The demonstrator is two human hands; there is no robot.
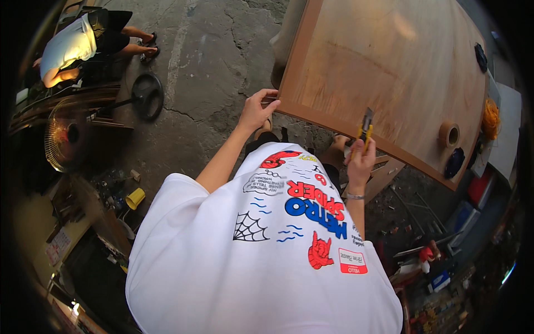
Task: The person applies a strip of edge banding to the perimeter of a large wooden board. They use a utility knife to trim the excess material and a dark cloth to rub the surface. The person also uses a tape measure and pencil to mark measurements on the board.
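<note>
My left hand (257,108) grips the near left corner of a large wooden panel (356,67), which has brown strips (334,132) along its edges. My right hand (361,156) is closed on a yellow and black utility knife (365,125), blade upward, just in front of the panel's near edge. On the panel's right part lie a roll of brown tape (448,134) and a dark bunched item (454,162), with another dark item (480,55) farther back on the edge.
A person (69,50) bends over at the upper left. Below are a wire fan (64,133), a black round fan base (147,97) and a yellow container (135,197). An orange bundle (490,117) and pale boards (506,125) are at right, with metal clutter below.
</note>
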